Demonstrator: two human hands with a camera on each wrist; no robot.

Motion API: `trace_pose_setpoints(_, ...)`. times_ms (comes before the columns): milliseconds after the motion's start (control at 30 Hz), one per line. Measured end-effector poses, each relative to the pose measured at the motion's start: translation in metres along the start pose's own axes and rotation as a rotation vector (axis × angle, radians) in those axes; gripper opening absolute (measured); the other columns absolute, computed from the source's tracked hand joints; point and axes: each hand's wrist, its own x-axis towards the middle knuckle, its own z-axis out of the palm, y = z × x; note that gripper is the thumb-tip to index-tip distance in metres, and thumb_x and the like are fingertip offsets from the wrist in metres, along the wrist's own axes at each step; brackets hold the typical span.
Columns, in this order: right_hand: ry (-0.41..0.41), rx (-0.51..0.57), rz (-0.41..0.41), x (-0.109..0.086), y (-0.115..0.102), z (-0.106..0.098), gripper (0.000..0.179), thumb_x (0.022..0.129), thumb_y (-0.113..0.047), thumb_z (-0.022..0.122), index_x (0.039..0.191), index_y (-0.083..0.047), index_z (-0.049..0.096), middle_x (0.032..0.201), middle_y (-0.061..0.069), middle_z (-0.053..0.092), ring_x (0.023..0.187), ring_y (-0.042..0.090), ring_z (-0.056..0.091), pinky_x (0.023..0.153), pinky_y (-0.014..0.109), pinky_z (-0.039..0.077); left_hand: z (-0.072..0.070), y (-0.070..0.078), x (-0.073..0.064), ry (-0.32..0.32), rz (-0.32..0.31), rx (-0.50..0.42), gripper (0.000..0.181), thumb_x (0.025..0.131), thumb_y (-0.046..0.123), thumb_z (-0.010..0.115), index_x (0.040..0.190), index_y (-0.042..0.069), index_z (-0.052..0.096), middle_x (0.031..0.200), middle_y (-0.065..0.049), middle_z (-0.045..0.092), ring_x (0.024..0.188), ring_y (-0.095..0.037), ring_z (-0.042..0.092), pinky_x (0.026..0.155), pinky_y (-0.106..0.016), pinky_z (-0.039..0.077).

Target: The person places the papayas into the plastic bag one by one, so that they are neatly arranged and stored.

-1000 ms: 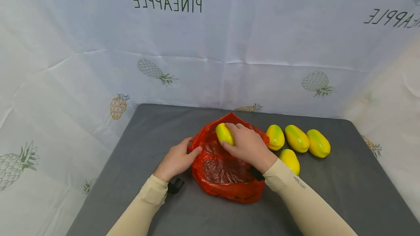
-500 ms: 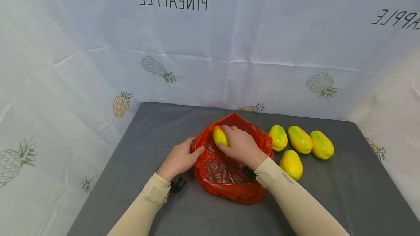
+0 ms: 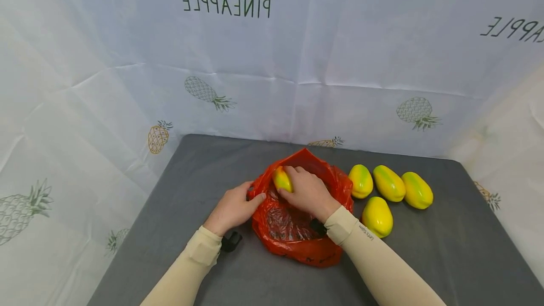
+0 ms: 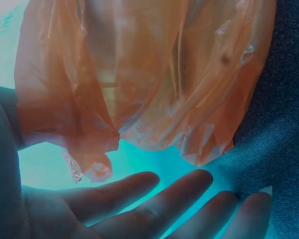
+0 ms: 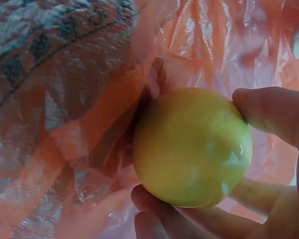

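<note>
A red plastic bag (image 3: pixel 282 244) lies with its mouth spread on the table. My right hand (image 3: pixel 308 192) reaches into it and grips a glossy yellow-green fruit (image 3: pixel 282 179), shaped like a mango or papaya. The right wrist view shows the thumb and fingertips round that fruit (image 5: pixel 192 147), with bag film behind. At the bag's left rim is my left hand (image 3: pixel 233 208), its thumb over the edge. In the left wrist view, its fingers (image 4: pixel 154 211) extend below the bag film (image 4: pixel 139 74), apart from it; the film covers the thumb.
Several similar yellow fruits lie right of the bag, the nearest fruit (image 3: pixel 377 217) by the right forearm. A grey cloth (image 3: pixel 446 249) covers the table. A white curtain (image 3: pixel 340 51) printed with pineapples hangs behind.
My right hand has moved left and lower into the bag with the fruit, which has sunk deeper. The left hand stays at the rim. The head view has shifted slightly.
</note>
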Motion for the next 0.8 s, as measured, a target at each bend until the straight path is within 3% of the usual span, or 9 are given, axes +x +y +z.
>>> trace_pose_setpoints(400, -0.021, 0.006, 0.033, 0.001, 0.001, 0.002, 0.07, 0.097, -0.047, 0.079, 0.152, -0.011, 0.053, 0.123, 0.009, 0.069, 0.09, 0.022, 0.066, 0.085, 0.043, 0.063, 0.001, 0.001, 0.0, -0.004, 0.013, -0.005, 0.056, 0.105, 0.041, 0.067, 0.147, 0.005, 0.061, 0.119, -0.011, 0.078, 0.077, -0.014, 0.067, 0.073, -0.033, 0.058)
trace_pose_setpoints(600, -0.04, 0.012, 0.027, -0.002, 0.001, 0.0, 0.072, 0.097, -0.047, 0.078, 0.153, -0.011, 0.051, 0.121, 0.009, 0.069, 0.089, 0.022, 0.066, 0.084, 0.044, 0.062, 0.001, 0.002, -0.002, -0.005, 0.015, -0.003, 0.053, 0.105, 0.041, 0.068, 0.144, 0.007, 0.064, 0.116, -0.01, 0.078, 0.078, -0.014, 0.068, 0.075, -0.034, 0.06)
trace_pose_setpoints(800, -0.038, 0.023, 0.023, -0.018, 0.002, -0.021, 0.08, 0.097, -0.05, 0.078, 0.159, -0.01, 0.047, 0.142, 0.014, 0.066, 0.105, 0.027, 0.072, 0.093, 0.049, 0.063, -0.002, 0.002, -0.005, -0.008, 0.01, -0.008, 0.051, 0.105, 0.041, 0.068, 0.142, 0.006, 0.064, 0.112, -0.008, 0.077, 0.077, -0.014, 0.066, 0.072, -0.032, 0.057)
